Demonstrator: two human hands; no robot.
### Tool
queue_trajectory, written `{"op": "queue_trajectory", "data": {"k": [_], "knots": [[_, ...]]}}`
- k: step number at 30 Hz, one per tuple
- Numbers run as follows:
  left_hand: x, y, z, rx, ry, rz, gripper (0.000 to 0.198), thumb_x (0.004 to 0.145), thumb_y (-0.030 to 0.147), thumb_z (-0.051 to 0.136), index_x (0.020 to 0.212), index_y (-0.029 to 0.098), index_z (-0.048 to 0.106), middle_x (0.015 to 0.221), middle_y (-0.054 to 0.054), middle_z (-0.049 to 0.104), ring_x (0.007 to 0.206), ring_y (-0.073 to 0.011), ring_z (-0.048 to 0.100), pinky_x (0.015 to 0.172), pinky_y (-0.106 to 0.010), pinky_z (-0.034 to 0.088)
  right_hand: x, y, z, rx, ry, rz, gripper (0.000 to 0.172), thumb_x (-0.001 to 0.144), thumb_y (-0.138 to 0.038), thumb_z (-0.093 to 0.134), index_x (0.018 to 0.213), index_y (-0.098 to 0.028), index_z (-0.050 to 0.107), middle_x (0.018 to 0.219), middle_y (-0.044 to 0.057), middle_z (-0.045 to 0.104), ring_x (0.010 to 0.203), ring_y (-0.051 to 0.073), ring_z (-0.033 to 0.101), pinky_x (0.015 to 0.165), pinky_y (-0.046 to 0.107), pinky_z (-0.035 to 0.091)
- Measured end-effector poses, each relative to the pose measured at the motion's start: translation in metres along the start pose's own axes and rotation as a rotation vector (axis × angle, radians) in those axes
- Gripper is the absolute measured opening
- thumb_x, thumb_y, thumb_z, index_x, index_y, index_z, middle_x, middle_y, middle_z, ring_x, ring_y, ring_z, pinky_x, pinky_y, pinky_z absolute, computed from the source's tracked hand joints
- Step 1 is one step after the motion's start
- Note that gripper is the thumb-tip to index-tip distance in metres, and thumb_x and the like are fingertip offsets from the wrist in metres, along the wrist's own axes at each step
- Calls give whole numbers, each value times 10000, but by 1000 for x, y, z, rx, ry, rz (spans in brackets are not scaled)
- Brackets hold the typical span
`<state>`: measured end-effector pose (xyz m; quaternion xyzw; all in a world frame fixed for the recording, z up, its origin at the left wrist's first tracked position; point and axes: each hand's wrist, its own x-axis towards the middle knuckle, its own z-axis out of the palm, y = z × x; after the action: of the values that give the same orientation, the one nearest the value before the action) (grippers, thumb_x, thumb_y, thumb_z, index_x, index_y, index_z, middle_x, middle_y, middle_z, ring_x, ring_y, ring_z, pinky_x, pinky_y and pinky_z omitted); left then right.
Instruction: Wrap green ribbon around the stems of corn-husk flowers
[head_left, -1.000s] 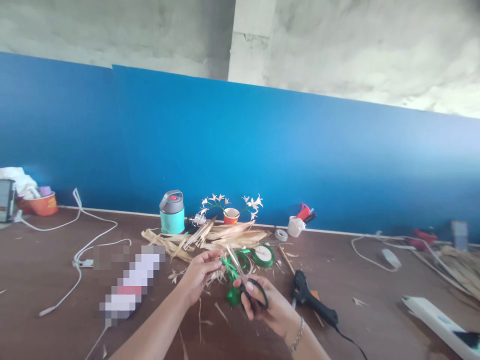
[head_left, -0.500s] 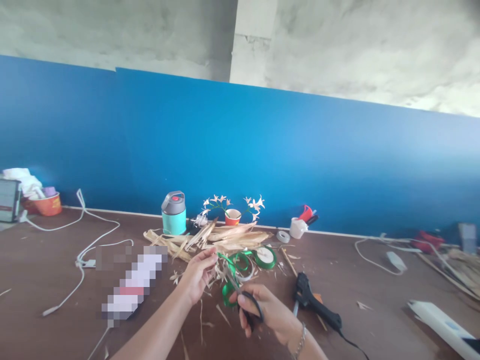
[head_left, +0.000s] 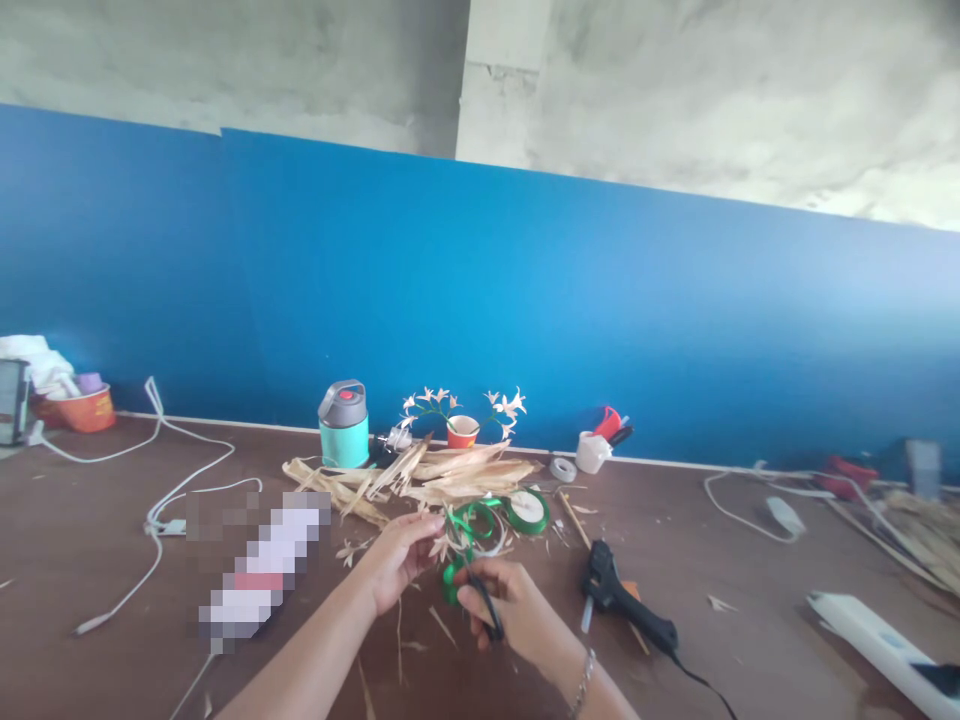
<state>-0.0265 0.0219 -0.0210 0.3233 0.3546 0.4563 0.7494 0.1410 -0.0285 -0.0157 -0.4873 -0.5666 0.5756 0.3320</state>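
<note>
My left hand [head_left: 405, 558] is closed in a pinch, its fingertips at the end of a green ribbon [head_left: 459, 520]. Pale flowers made of dry husk lie close under those fingers, partly covered. In my right hand [head_left: 510, 605] is a pair of scissors [head_left: 490, 606] with black handles; the blades point up toward the ribbon and are hard to make out. Just beyond the hands lies a spool of green ribbon [head_left: 527, 511]. Dry corn husks [head_left: 469, 474] are heaped behind it.
A black glue gun [head_left: 630, 605] with its cord lies to the right. At the back stand a teal flask [head_left: 345, 440], a red paper cup [head_left: 463, 432] with flower stems, a tape roll [head_left: 563, 469] and a white cup [head_left: 592, 453]. White cables [head_left: 161, 500] trail on the left.
My right hand has turned and moved slightly up with the scissors, bringing them closer to the ribbon. My left hand has shifted a little right and down.
</note>
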Motion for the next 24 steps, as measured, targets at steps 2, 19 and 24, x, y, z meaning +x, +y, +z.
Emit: {"op": "queue_trajectory", "data": {"k": [2, 19, 24], "knots": [[-1, 3, 0, 37, 3, -5, 218, 569, 253, 770, 615, 125, 599, 550, 25, 560, 504, -70, 509, 482, -164, 367, 1, 4, 0, 10, -1, -14, 452, 609, -506, 669, 810, -109, 589, 473, -49, 490, 409, 74, 460, 401, 197, 400], [-6, 7, 5, 59, 11, 18, 186, 531, 177, 762, 545, 115, 586, 502, 21, 568, 465, -60, 502, 480, -160, 368, -2, 1, -1, 30, -41, -12, 450, 601, -495, 695, 832, -123, 593, 483, -55, 495, 399, 64, 450, 398, 192, 378], [-5, 3, 3, -95, -49, -22, 167, 574, 187, 748, 584, 120, 595, 536, 21, 581, 487, -60, 513, 495, -159, 392, 0, 3, -2, 117, -55, -40, 462, 607, -484, 698, 864, -121, 573, 509, -49, 525, 405, 63, 469, 419, 195, 385]]}}
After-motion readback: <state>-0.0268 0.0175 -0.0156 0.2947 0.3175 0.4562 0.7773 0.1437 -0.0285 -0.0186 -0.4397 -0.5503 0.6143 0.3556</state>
